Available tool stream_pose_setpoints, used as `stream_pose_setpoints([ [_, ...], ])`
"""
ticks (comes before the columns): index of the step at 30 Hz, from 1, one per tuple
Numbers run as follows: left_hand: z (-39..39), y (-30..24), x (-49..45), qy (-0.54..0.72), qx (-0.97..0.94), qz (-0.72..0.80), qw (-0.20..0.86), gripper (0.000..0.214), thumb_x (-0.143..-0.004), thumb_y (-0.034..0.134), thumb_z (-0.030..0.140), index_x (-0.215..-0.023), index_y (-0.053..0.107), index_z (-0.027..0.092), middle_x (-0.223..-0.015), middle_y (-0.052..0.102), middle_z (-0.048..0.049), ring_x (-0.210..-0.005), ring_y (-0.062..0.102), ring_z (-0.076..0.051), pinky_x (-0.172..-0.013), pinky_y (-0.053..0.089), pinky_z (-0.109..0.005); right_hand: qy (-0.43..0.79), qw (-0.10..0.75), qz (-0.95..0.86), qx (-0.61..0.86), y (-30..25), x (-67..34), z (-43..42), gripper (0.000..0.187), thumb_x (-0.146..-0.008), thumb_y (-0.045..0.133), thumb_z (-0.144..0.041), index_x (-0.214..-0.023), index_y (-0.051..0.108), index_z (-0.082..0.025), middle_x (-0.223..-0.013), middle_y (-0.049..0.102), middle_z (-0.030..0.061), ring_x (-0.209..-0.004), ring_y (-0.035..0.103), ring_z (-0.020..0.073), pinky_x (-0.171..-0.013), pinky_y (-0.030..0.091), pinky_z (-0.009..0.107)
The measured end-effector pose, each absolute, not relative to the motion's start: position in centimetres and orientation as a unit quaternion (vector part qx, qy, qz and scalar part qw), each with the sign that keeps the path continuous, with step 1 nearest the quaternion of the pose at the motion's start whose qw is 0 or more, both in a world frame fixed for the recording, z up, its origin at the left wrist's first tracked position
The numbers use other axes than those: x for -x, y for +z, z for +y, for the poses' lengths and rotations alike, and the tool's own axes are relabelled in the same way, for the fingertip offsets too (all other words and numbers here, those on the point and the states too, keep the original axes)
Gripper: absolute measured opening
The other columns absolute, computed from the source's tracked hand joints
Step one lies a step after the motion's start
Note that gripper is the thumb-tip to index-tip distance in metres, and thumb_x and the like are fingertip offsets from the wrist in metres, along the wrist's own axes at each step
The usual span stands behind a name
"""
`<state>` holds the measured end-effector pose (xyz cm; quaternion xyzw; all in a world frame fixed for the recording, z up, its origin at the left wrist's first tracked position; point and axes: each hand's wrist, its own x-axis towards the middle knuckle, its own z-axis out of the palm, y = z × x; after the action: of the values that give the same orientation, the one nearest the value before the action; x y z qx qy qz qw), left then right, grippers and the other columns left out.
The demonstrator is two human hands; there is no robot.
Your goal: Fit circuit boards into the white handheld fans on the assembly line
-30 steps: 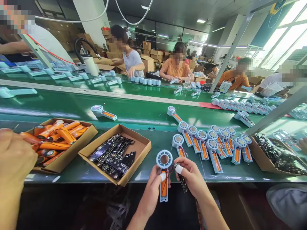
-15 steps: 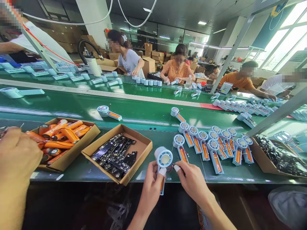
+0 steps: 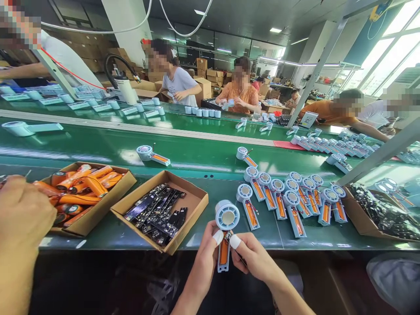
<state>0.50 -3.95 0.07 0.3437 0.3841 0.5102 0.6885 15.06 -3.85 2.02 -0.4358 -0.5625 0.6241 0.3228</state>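
Note:
Just past the bench edge, my left hand (image 3: pixel 207 247) is closed around a light-blue handheld fan housing (image 3: pixel 227 215). Its round head points up, and an orange battery (image 3: pixel 224 253) lies in the open handle. White covers sit on both my thumbs. My right hand (image 3: pixel 251 253) pinches a narrow dark circuit board (image 3: pixel 229 236) against the top of the handle, beside the fan head. Fingers hide most of the board and the thin wires there.
Left of me stand a box of black circuit boards (image 3: pixel 192 234) and a box of orange batteries (image 3: pixel 113 203). A co-worker's hand (image 3: pixel 26 210) is near the batteries. Several fan housings (image 3: pixel 292 199) lie to the right, near another parts box (image 3: pixel 359 218). Behind runs a green conveyor (image 3: pixel 197 144).
My right hand has moved left with the dark circuit board, from beside the fan to its handle. The handle now shows its battery more fully. Fans on the near belt have shifted slightly right.

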Motion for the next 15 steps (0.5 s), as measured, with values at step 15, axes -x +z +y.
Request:
stream_pose_setpoints([
  [15, -4.1, 0.5, -1.5, 0.52, -0.455, 0.506, 0.516, 0.024, -0.089, 0.055, 0.038, -0.106, 0.058, 0.021, -0.09, 0.068, -0.0035, -0.08, 0.065, -0.02, -0.075, 0.053, -0.03, 0.518, 0.454, -0.531, 0.494, 1.4, -13.7, -6.1, 0.039, -0.094, 0.057, -0.057, -0.097, 0.058, -0.018, -0.057, 0.041, -0.0078, -0.05, 0.038, 0.0092, -0.047, 0.033, 0.02],
])
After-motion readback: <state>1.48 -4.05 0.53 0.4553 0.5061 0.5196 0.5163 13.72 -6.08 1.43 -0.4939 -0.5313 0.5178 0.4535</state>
